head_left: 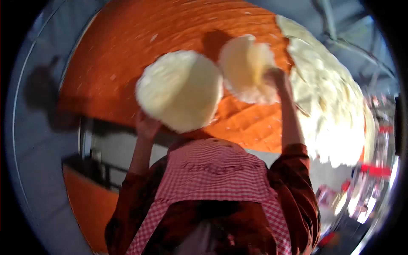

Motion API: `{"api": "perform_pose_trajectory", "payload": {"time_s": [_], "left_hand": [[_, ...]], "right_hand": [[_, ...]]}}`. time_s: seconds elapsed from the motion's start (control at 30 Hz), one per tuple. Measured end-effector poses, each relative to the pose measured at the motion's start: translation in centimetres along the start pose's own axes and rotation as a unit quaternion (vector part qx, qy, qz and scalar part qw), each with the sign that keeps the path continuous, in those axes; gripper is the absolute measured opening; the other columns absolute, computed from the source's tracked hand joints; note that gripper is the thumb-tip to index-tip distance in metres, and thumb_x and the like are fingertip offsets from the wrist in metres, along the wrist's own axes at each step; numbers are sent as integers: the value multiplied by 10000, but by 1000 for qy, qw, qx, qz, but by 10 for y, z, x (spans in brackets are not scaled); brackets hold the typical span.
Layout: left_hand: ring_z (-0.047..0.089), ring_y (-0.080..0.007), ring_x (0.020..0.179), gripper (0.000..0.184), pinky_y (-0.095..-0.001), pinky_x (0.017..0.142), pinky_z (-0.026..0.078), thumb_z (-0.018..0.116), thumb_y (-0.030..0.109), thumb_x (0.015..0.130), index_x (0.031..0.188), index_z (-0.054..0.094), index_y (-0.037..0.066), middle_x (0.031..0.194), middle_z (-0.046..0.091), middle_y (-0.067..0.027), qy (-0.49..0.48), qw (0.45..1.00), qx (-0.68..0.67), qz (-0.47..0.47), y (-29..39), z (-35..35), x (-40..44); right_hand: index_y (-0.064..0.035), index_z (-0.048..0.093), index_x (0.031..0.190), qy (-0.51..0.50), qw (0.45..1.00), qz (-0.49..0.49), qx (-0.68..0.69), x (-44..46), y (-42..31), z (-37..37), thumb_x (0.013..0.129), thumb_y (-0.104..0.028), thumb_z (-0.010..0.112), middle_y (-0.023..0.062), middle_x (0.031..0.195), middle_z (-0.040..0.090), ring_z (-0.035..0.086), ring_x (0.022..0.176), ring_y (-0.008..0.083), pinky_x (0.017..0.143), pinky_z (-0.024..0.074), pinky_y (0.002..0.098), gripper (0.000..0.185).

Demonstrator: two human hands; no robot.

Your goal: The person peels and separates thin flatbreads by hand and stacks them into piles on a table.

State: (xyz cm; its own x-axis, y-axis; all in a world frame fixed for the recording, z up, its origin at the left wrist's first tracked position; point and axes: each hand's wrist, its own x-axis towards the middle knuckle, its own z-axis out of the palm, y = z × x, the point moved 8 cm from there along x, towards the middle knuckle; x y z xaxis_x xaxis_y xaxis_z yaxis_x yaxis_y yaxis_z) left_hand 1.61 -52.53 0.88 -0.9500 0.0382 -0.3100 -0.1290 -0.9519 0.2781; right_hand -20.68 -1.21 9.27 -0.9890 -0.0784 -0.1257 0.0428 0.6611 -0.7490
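My left hand (147, 124) is closed on the lower left edge of a pale, round flatbread (180, 91), its fingers partly hidden beneath. Light falls on its left side and a shadow covers the right. I cannot tell whether it is one piece or a stack. To the right, a thinner round flatbread (240, 70) with an uneven edge is gripped at its right side by my right hand (278, 78), which is blurred by motion. Both rounds are over an orange cloth (114, 63).
Many overlapping pale flatbreads (325, 97) cover the cloth's right end. A checked apron (212, 170) covers my front at the near edge. Another orange surface (91, 208) lies at lower left. Blurred red and white items (374, 170) stand at far right.
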Motion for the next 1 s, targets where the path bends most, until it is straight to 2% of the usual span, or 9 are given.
{"api": "perform_pose_trajectory", "payload": {"time_s": [0.03, 0.07, 0.23, 0.37, 0.43, 0.5, 0.87, 0.93, 1.0], "left_hand": [[425, -302, 1260, 548, -515, 1027, 347, 478, 398, 893, 1357, 425, 110, 1392, 450, -98, 4, 998, 57, -2, -1, 16, -5], [467, -292, 1211, 518, -512, 978, 396, 471, 385, 892, 1336, 441, 121, 1335, 499, -93, -41, 997, 64, -31, -4, 33, -6], [520, -254, 1146, 503, -484, 897, 462, 519, 310, 880, 1335, 401, 131, 1279, 516, -64, 35, 985, 167, -11, -4, 42, -3], [494, -251, 1178, 534, -473, 944, 435, 539, 265, 880, 1359, 359, 115, 1304, 492, -68, 65, 981, 182, 6, -7, 48, -1], [493, -247, 1177, 517, -443, 955, 430, 535, 254, 886, 1351, 366, 100, 1296, 495, -65, 7, 985, 168, 29, -5, 54, 6], [503, -238, 1161, 499, -410, 955, 431, 533, 236, 890, 1339, 376, 87, 1282, 502, -62, -7, 987, 153, 40, -5, 52, 6], [590, -189, 918, 366, -332, 792, 497, 553, 201, 875, 1224, 512, 98, 1032, 602, -60, 76, 960, 269, 27, -8, -23, 21], [594, -217, 933, 329, -355, 788, 499, 553, 198, 869, 1161, 542, 48, 1030, 603, -89, 0, 792, 587, 171, 12, -47, 27], [594, -245, 965, 348, -384, 799, 504, 562, 195, 876, 1165, 542, 4, 1089, 594, -109, -44, 796, 567, 206, 13, -8, 16]], "right_hand": [[43, 650, 966, 44, 990, -6, -131, 0, -49, -2, 879, -144, 511, 146, 856, 690, 664, 750, 173, 652, 536, 301, 248], [25, 649, 960, 108, 993, -56, 9, -5, -80, -2, 845, -142, 554, 122, 804, 684, 639, 697, 146, 614, 504, 308, 225], [-69, 638, 981, 60, 922, -280, -260, -68, -269, 93, 828, -121, 527, 141, 771, 666, 660, 670, 272, 564, 499, 384, 197], [-88, 631, 950, 25, 883, -333, -329, -107, -269, 249, 774, -84, 530, 141, 718, 639, 630, 604, 303, 552, 506, 420, 203], [-68, 616, 903, -39, 927, -342, -150, -121, -269, 285, 803, -120, 511, 177, 775, 639, 629, 697, 344, 638, 505, 442, 154], [-51, 612, 921, -186, 945, -206, -170, -119, -254, 318, 839, -187, 513, 195, 781, 630, 620, 751, 371, 679, 497, 450, 187], [-78, 634, 1003, -230, 970, -46, -63, -110, -220, 362, 830, -508, 556, 179, 856, 663, 642, 809, 344, 725, 501, 432, 470], [-82, 641, 946, -225, 958, -50, -173, -118, -255, 328, 817, -358, 548, 181, 879, 664, 637, 832, 369, 759, 499, 462, 319], [-69, 650, 907, -179, 968, -73, -162, -104, -245, 335, 806, -238, 509, 177, 869, 662, 632, 827, 375, 744, 501, 461, 242]]}}
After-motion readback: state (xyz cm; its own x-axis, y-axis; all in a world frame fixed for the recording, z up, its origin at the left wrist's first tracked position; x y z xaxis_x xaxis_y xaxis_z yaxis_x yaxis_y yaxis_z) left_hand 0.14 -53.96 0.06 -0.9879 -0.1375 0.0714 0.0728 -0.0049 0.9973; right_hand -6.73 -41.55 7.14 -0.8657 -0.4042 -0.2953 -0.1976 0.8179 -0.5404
